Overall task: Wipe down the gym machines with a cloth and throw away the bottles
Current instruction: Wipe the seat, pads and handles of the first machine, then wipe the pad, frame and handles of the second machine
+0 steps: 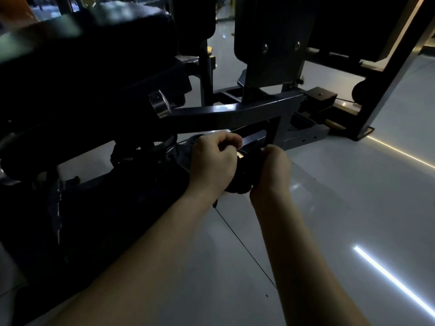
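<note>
**A:** Since the cloth (244, 176) is bunched into a dark wad between both hands, low in front of the machine's frame and above the floor, where would you start?

**B:** With the cloth itself. The left hand (213, 164) has its fingers curled over the wad's upper left. The right hand (270, 169) is clenched round its right side. Both are grasping it and neither is on metal, so I'd judge this a refolding step, not wiping.

**A:** And the bright speck between the hands?

**B:** Too small and dim to tell.

**A:** Nearest surface?

**B:** The grey crossbeam (235, 111) just beyond the knuckles, with the lower rail (303, 138) beside it. Fold the cloth to a flat pad, clean face out, and give it to one hand. Then run along the beam in overlapping passes, top face first, sides after.

**A:** The chrome knob (160, 105) and seat pad (94, 43)?

**B:** Wrap the knob and twist, and use broad strokes on the pad. Mind the thin dark line (238, 237) on the pale floor (341, 208). I cannot tell whether it is a cable or a seam, and a cable could snag the cloth. No bottle shows, so that part waits.
</note>
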